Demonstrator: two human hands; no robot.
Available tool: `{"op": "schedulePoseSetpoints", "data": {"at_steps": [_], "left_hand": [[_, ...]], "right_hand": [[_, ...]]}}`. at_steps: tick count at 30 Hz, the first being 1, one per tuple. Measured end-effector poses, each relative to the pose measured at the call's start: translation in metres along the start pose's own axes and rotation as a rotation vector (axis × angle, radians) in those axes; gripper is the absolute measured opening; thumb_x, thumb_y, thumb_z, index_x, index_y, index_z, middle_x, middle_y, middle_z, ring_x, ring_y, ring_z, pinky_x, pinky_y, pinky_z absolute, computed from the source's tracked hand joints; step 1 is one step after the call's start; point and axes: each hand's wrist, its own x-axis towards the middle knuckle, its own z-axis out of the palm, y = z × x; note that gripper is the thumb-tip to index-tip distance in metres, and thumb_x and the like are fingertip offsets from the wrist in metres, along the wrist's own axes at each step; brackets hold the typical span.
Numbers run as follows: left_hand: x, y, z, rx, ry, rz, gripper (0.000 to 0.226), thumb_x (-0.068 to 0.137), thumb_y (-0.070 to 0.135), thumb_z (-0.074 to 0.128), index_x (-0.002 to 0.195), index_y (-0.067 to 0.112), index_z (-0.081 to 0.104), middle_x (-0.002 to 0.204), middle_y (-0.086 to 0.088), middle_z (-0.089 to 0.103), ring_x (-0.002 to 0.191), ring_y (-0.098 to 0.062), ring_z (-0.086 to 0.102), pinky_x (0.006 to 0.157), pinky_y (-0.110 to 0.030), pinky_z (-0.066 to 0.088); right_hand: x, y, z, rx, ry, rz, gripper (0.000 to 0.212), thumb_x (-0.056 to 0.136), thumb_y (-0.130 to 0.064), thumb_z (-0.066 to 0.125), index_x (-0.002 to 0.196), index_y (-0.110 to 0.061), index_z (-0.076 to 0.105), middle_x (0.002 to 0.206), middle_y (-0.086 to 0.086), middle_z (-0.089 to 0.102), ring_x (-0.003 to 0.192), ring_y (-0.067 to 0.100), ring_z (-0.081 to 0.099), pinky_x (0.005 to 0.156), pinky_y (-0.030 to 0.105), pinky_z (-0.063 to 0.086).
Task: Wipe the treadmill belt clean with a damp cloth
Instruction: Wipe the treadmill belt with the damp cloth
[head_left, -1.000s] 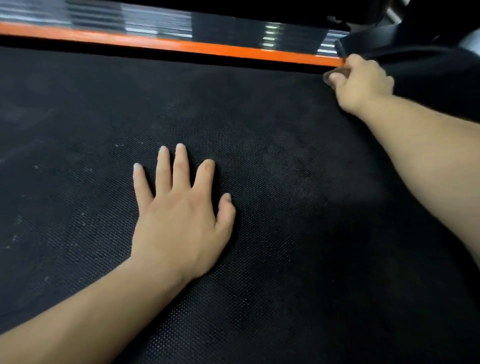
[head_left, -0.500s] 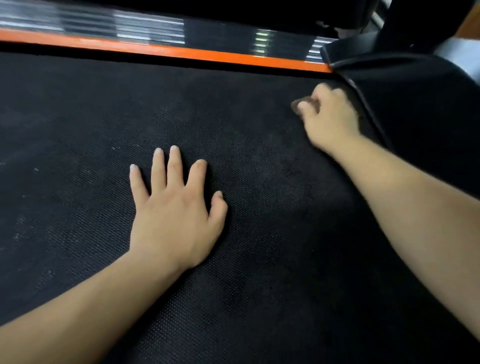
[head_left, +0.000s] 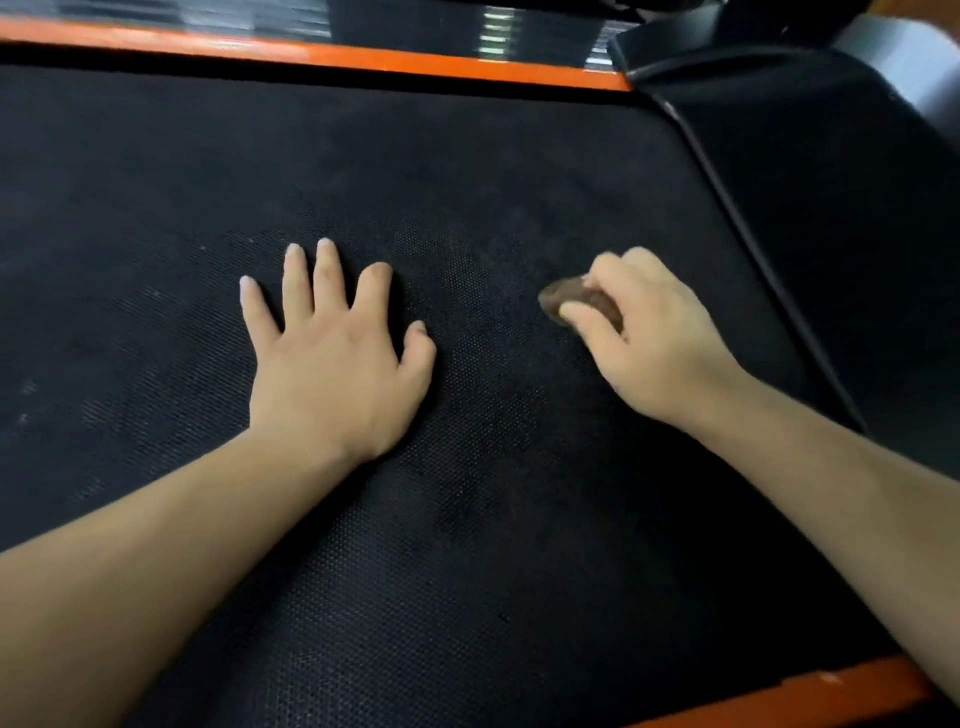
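Looking down from the head camera, the 1 view available, 2 bare forearms reach out over the black treadmill belt (head_left: 467, 545), whose fine dotted texture fills most of the frame. The left hand (head_left: 332, 369) lies flat on the belt, palm down, its 4 fingers and thumb straight and spread apart, holding nothing. To its right, with a strip of bare belt between them, the right hand (head_left: 652, 340) is curled around a small brown cloth (head_left: 574, 300). The thumb and the bent fingers pinch the wad, and only its rounded front end shows beyond the thumb tip. The cloth sits low against the belt surface, right of the belt's middle; whether it is damp cannot be told.

Pale dust specks (head_left: 26, 400) dot the belt at the far left. An orange side rail (head_left: 363, 56) runs along the top edge of the belt, with a glossy black strip (head_left: 415, 26) above it catching reflections. A second orange rail (head_left: 810, 693) shows at the bottom right corner. A black plastic cover (head_left: 841, 218) borders the belt at the upper right, set off from it by a thin seam running diagonally.
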Motion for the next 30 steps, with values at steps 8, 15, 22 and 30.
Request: {"op": "schedulePoseSetpoints", "data": {"at_steps": [8, 15, 22, 30], "left_hand": [[-0.001, 0.000, 0.000, -0.009, 0.015, 0.008, 0.057, 0.098, 0.055, 0.033, 0.144, 0.022, 0.035, 0.166, -0.019, 0.015, 0.155, -0.036, 0.002, 0.121, -0.063, -0.003], [-0.002, -0.001, -0.001, -0.015, 0.034, 0.021, 0.057, 0.099, 0.054, 0.034, 0.146, 0.022, 0.036, 0.166, -0.019, 0.015, 0.155, -0.036, 0.002, 0.121, -0.063, -0.004], [-0.005, 0.002, -0.005, -0.042, 0.050, 0.101, 0.052, 0.101, 0.049, 0.034, 0.144, 0.021, 0.042, 0.163, -0.019, 0.026, 0.153, -0.038, 0.012, 0.120, -0.065, 0.002], [0.014, 0.066, -0.003, -0.212, -0.096, -0.013, 0.049, 0.099, 0.050, 0.036, 0.143, 0.030, 0.043, 0.167, -0.007, 0.017, 0.156, -0.030, -0.002, 0.115, -0.068, -0.013]], "right_hand": [[-0.003, 0.010, -0.009, -0.073, 0.091, 0.256, 0.023, 0.095, -0.044, 0.052, 0.093, -0.023, 0.045, 0.098, 0.006, 0.050, 0.092, 0.036, 0.057, 0.079, 0.043, 0.046], [-0.081, -0.002, -0.027, 0.007, -0.063, -0.041, 0.026, 0.090, -0.050, 0.050, 0.086, -0.024, 0.048, 0.086, -0.001, 0.048, 0.078, 0.026, 0.053, 0.071, 0.039, 0.043], [-0.109, -0.015, -0.029, 0.023, 0.007, 0.138, 0.026, 0.090, -0.049, 0.051, 0.087, -0.023, 0.050, 0.089, -0.002, 0.049, 0.081, 0.023, 0.053, 0.073, 0.041, 0.045], [-0.055, 0.047, -0.035, -0.189, 0.100, 0.472, 0.025, 0.098, -0.040, 0.052, 0.103, -0.015, 0.052, 0.103, 0.015, 0.056, 0.099, 0.040, 0.054, 0.084, 0.049, 0.044]]}}
